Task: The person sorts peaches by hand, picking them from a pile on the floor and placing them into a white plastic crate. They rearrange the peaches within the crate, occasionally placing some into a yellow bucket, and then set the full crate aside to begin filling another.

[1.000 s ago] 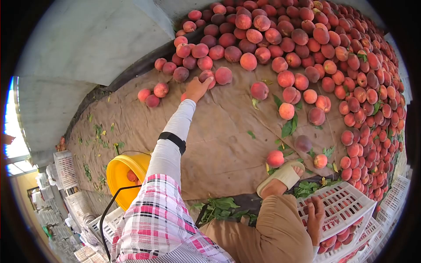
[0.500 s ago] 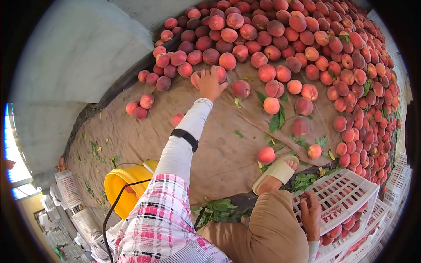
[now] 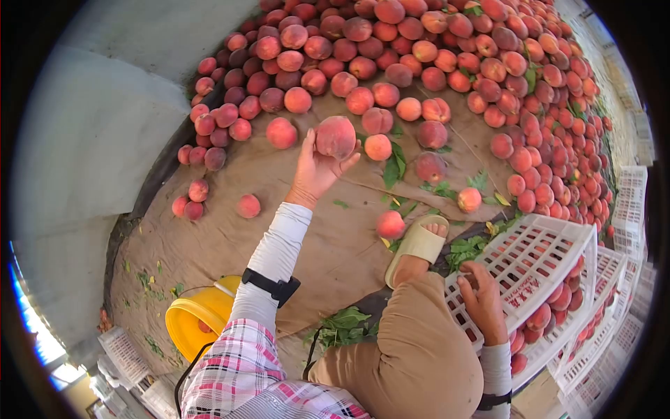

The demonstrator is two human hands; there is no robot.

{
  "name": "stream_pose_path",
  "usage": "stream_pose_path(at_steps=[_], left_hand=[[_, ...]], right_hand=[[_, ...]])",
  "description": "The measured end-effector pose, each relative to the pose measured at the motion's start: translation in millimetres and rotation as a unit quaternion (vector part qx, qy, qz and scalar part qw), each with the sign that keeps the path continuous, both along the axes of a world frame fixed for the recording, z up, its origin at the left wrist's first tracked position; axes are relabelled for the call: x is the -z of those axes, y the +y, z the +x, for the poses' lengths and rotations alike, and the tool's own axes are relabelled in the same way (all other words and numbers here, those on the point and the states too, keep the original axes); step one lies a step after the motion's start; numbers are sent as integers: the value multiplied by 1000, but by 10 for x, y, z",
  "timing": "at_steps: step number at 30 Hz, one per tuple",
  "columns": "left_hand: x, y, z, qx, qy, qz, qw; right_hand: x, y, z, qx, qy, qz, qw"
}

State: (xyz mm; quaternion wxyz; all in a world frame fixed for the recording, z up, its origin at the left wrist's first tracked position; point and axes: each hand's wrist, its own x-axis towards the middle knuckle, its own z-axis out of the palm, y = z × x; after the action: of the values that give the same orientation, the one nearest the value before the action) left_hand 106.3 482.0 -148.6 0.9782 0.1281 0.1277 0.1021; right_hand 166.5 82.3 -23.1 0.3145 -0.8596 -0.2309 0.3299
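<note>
My left hand (image 3: 317,171), palm up, is closed around a large red peach (image 3: 336,137) and holds it above the brown ground sheet (image 3: 335,241). Behind it spreads a big heap of peaches (image 3: 356,29), with a few loose ones lying nearer. At the right, my right hand (image 3: 484,304) hangs over the near side of a white plastic crate (image 3: 534,262). Its fingers are loosely bent and a little apart, and I see nothing in them. Peaches show below the slotted white plastic.
A yellow bucket (image 3: 188,325) lies tipped at the lower left with a peach inside. Green leaves (image 3: 345,325) are scattered on the sheet. My slippered foot (image 3: 417,248) stands beside the crate. More white crates (image 3: 631,202) stand at the right, and a pale wall (image 3: 112,140) rises at the left.
My left hand, earlier reaching down over a peach at the heap's edge, has turned palm up with the peach lifted in it. My right hand stays at the crate; the view has shifted.
</note>
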Motion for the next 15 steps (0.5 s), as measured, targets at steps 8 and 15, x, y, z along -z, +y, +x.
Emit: stream_pose_path(at_steps=[8, 15], left_hand=[[-860, -1652, 452, 133, 15, 138, 981], [-1296, -2486, 513, 323, -125, 383, 857]], right_hand=[[-413, 274, 84, 210, 50, 224, 950], [-487, -111, 81, 356, -92, 278, 887]])
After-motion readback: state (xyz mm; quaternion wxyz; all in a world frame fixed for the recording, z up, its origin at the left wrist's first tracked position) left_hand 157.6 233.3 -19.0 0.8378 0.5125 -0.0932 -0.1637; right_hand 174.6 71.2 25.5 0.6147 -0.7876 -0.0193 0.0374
